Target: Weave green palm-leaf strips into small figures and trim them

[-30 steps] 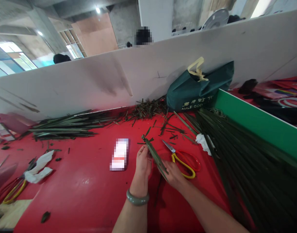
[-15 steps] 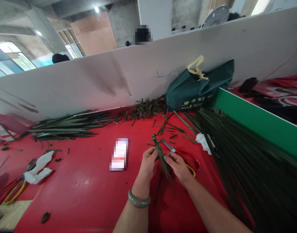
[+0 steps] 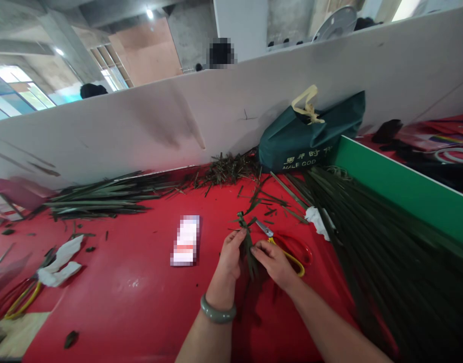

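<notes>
Left hand (image 3: 230, 253) and right hand (image 3: 274, 258) pinch one dark-green folded-leaf piece (image 3: 248, 242), steeper than before; two red-and-yellow-handled scissors (image 3: 267, 231) lie apart.

The slumped dark green cloth bag (image 3: 288, 138) looks matt and creased. In front of it spreads a red, plastic-looking table cover (image 3: 114, 282), smooth and glossy; behind it stands a dull, scuffed off-white partition panel (image 3: 231, 98). Straight ahead of the bag, the slim knotted dark green leaf-strip piece (image 3: 247, 241) looks fibrous, and the red-and-yellow-handled scissors (image 3: 268, 232) have shiny grey metal blades. Right of the bag, the long green upright board (image 3: 401, 186) is smooth, beside matt, dark green leaf strips (image 3: 386, 252).
</notes>
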`<state>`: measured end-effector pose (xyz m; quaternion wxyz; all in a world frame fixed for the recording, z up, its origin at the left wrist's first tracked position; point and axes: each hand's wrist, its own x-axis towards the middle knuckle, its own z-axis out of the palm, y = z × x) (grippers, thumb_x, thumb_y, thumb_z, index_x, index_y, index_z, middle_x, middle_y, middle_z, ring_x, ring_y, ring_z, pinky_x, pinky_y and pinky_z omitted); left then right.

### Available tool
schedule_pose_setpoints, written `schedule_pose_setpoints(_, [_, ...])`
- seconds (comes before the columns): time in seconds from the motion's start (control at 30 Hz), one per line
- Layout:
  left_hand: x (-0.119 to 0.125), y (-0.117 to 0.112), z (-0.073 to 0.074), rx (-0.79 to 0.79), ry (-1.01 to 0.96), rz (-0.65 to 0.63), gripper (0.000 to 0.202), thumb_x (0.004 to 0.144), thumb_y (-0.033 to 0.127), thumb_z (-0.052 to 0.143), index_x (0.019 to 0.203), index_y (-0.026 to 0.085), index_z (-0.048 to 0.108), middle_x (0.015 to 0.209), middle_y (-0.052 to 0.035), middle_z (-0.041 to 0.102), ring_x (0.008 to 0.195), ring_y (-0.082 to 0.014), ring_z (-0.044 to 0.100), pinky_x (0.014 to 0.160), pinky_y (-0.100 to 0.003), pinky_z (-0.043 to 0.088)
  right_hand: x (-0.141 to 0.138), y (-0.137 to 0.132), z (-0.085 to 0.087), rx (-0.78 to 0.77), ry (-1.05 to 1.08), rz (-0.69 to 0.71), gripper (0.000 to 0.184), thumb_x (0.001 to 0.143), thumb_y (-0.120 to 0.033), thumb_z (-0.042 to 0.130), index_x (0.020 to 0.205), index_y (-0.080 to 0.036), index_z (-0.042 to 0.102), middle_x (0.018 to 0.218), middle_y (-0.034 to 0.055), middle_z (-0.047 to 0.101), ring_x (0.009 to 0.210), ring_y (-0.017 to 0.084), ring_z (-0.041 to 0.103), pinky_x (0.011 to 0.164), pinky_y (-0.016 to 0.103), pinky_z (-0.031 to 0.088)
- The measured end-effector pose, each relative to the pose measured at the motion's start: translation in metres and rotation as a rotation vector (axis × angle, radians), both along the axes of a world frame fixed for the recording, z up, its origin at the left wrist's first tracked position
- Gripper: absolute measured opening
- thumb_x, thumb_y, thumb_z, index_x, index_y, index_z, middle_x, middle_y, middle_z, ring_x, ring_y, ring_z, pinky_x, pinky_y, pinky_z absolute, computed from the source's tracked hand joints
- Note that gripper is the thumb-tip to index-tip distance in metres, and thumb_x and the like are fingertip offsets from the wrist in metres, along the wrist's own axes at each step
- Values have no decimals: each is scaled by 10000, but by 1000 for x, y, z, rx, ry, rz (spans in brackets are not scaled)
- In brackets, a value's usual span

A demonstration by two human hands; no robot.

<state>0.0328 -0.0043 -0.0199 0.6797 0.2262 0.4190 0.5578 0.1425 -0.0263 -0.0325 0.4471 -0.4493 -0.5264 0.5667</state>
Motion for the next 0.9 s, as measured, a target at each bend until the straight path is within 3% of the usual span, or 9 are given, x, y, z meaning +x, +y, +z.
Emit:
schedule_pose_setpoints(0.27, [0,1,-1,-14,-27,95,174,539,229,709,621,133,589,537,52,521,487,-41,447,489,-169,331,1,0,-2,40,-99,41,249,753,-348,435,575,-192,360,546,-60,285,517,90,278,490,225,260])
schedule_pose_setpoints(0.6, [-1,3,-1,-19,26,93,187,537,250,706,616,132,585,516,56,504,465,-39,435,468,-167,324,2,1,-2,69,-126,82,262,770,-329,421,563,-192,340,537,-62,272,511,87,274,483,223,251])
schedule_pose_setpoints(0.9, [-3,6,1,-57,-44,135,244,554,310,697,678,130,588,494,49,527,402,-46,463,409,-166,342,-1,0,-7,66,-124,52,347,801,-464,375,593,-187,388,555,-46,339,523,93,330,483,222,295])
